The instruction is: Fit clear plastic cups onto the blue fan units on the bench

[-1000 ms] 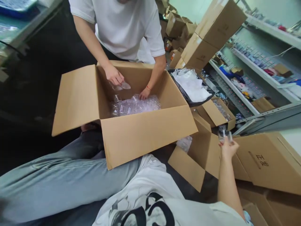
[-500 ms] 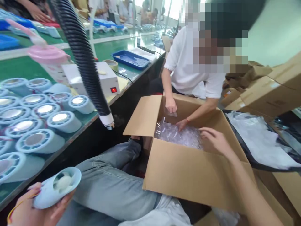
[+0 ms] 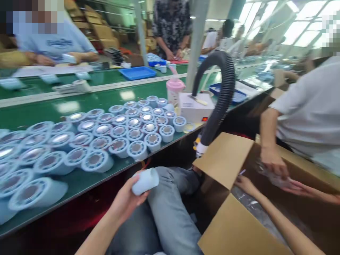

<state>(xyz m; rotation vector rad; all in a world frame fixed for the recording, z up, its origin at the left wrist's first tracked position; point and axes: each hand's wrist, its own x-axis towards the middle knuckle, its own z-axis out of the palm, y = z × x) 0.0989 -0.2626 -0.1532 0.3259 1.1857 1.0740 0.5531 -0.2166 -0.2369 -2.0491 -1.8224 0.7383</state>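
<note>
My left hand (image 3: 126, 199) is closed around a pale blue round fan housing (image 3: 145, 181), held above my lap just below the bench edge. My right hand (image 3: 243, 184) reaches down into the open cardboard box (image 3: 233, 230), just behind its raised left flap (image 3: 224, 157). Its fingers are too blurred to read. Clear plastic-wrapped parts (image 3: 249, 203) lie in the box under it. Across the box, a co-worker in a white shirt has one hand (image 3: 273, 164) on clear plastic and the other hand (image 3: 302, 188) stretched toward mine.
Several pale blue fan housings (image 3: 111, 136) lie in rows on the green bench (image 3: 79, 101). A black ribbed hose (image 3: 223, 99) hangs over a white box with a red light (image 3: 195, 106); a pink bottle (image 3: 174, 90) stands beside it. Other people work behind the bench.
My view has swung left toward the bench. My left hand has lifted the blue housing and turned it on its side. My right hand has gone deeper into the box.
</note>
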